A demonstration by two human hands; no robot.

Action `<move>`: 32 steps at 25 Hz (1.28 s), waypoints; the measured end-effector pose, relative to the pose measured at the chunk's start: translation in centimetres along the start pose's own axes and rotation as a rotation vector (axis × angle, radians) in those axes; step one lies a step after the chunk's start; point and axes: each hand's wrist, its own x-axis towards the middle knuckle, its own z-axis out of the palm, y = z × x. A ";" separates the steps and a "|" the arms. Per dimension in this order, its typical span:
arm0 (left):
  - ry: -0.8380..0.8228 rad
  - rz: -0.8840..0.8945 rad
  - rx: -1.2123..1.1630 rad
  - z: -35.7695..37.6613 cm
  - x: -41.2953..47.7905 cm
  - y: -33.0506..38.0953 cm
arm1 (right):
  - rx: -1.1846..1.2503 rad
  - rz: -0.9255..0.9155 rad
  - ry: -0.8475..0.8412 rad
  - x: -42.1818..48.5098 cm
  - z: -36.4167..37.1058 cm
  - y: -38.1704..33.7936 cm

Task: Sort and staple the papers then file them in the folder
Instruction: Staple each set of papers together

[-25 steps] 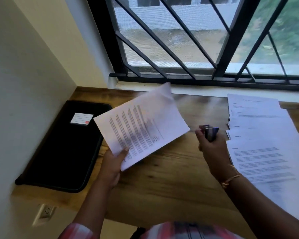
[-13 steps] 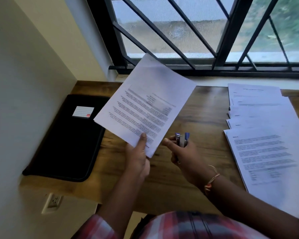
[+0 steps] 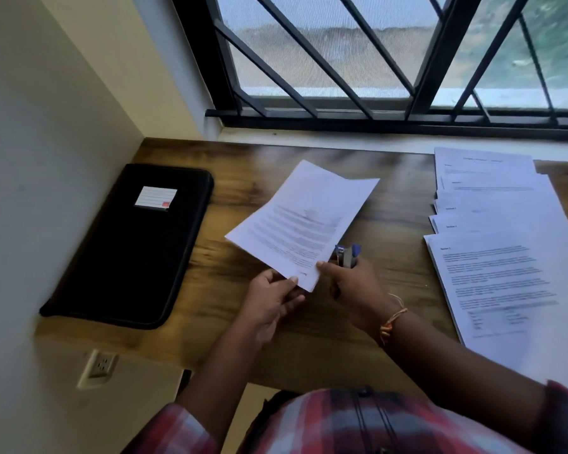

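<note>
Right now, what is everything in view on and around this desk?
barred window: one, black, far side.
wooden desk: one, brown, below window.
black zipped folder: one, black, white label, desk's left.
white printed paper: one sheet or set, white, above desk centre.
fanned printed paper piles: about five, white, desk's right.
metal stapler: one, blue and silver, desk centre.
wall socket: one, white, under desk's left.
left hand: one, pinches paper's near corner.
right hand: one, grips stapler.

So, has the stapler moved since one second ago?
Yes. The stapler in the right hand has gone left, away from the paper piles, and now sits at the corner of the held sheets.
</note>
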 end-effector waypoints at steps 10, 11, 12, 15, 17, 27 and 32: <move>0.094 0.055 -0.001 0.1 1.1 -2.1 | -0.050 0.431 -0.117 -1.6 -3.4 2.1; 0.094 0.093 0.020 0.2 1.1 -2.3 | -0.077 0.449 -0.160 -1.9 -3.5 2.2; 0.091 0.133 0.043 0.3 0.9 -2.5 | -0.096 0.461 -0.197 -2.1 -3.4 2.2; 0.090 0.256 0.120 0.5 0.4 -3.0 | -0.104 0.463 -0.262 -2.0 -2.9 2.1; 0.104 0.315 0.171 0.6 0.4 -3.4 | -0.096 0.468 -0.286 -1.8 -2.5 1.9; 0.158 0.422 0.333 0.1 0.0 -3.5 | 0.014 0.488 -0.260 -0.9 -1.0 1.3; 0.189 0.458 0.412 -0.4 0.1 -3.6 | 0.055 0.524 -0.276 -0.6 -1.1 1.1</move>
